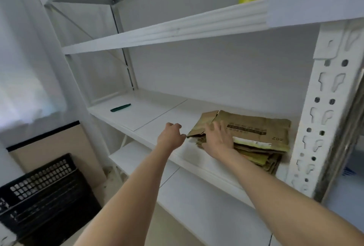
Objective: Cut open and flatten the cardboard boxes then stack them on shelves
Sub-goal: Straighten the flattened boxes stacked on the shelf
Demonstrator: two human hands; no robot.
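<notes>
On the white shelf [157, 115], your left hand [170, 136] curls at the flattened cardboard stack's [256, 127] left corner, hold unclear, while your right hand [218, 140] presses open-fingered on top, so stacking looks nearly done, a green pen-like tool [120, 107] lying far left.

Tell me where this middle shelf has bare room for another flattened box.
The white middle shelf is bare between the dark green pen at left and the stack of flattened brown cardboard boxes. The right end is crowded: the stack fills it up to the white perforated post.
</notes>
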